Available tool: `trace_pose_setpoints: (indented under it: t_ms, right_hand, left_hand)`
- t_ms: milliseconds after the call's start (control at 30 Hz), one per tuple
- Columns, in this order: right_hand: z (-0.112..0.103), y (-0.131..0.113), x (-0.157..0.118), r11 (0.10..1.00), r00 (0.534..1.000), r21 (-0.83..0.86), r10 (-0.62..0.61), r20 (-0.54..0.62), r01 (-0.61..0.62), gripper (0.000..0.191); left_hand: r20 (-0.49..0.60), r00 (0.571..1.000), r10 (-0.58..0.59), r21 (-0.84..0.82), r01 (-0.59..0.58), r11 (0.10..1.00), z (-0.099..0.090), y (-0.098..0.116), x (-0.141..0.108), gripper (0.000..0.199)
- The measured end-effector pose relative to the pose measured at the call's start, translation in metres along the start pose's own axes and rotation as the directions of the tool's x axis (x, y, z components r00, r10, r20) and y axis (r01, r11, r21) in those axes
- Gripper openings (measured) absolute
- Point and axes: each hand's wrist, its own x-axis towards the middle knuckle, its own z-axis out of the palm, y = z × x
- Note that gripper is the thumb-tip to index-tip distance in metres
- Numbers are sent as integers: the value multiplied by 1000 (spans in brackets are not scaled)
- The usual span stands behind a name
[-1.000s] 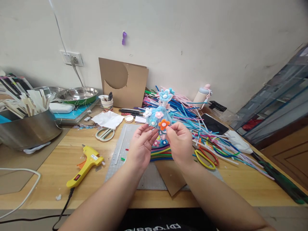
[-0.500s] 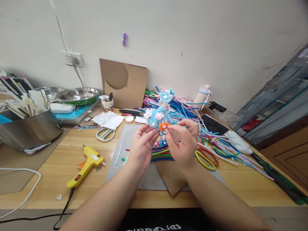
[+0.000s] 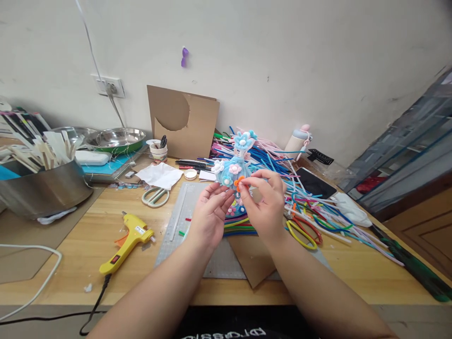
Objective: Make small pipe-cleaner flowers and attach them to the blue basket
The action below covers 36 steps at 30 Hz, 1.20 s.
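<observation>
Head view shows a glue gun (image 3: pixel 136 229) lower left, stems (image 3: pixel 273 162) behind the upright, partly hidden ornament (image 3: pixel 243 167) mid-frame, right hand (image 3: pixel 266 205) pinching an orange flower (image 3: pixel 238 183), left hand's (image 3: pixel 210 214) grip unclear.

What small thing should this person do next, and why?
Perhaps the right hand should press the orange flower gently toward the blue figure: it pinches that flower in front of the figure, though whether they touch is unclear.

Forearms (image 3: pixel 165 278) converge, hands (image 3: pixel 265 208) close together, fingers (image 3: pixel 268 178) bent.

Lt-blue ornmt (image 3: pixel 243 165), upright, orange flwr (image 3: pixel 238 182) at frt
</observation>
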Motion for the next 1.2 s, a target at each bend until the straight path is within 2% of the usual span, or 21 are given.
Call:
trace_pose_setpoints:
  t_ms: [300, 533, 833, 1200]
  right_hand:
    - [3, 1, 1, 993, 1000, 114, 2, 20, -4, 4]
    - [4, 3, -1, 997, 996, 6, -73, 42, 73, 9]
    - [7, 0, -4, 984, 989, -117, -130, 68, 137, 9]
    - [8, -2, -2, 992, 990, -20, -123, 62, 125, 12]
  left_hand:
    - [53, 998, 28, -43, -25, 999, 1, -2, 4, 34]
    - [42, 996, 73, -11, -72, 997, 4, -7, 8, 42]
    - [-7, 998, 58, -17, -58, 998, 9, -10, 9, 47]
    - [-38, 997, 74, -18, -75, 997, 13, -11, 6, 52]
